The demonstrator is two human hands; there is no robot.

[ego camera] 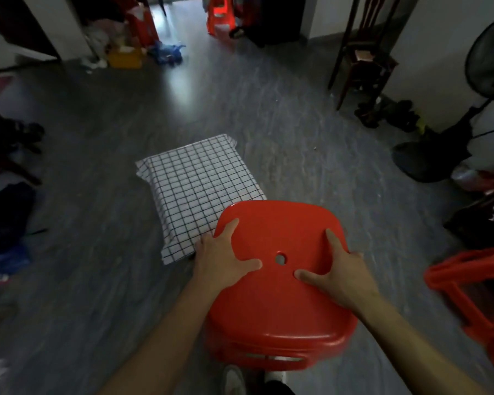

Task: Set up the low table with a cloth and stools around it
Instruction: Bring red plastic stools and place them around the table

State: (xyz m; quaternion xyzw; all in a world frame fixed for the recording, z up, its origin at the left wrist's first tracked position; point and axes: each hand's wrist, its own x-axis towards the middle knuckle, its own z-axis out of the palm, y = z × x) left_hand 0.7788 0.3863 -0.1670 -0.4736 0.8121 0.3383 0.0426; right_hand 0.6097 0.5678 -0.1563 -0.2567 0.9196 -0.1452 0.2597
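From the head view, the left hand (226,260) and right hand (337,276) are pressing spread fingers on the seat of a glossy red plastic stool (277,283), each grip wide and flat, thumbs near the seat's centre hole. The stool is hanging at the near corner of the low tabletop under a white black-checked cloth (200,192). Risk: its legs are hidden, so they could be snagging and dragging the cloth's overhanging corner.
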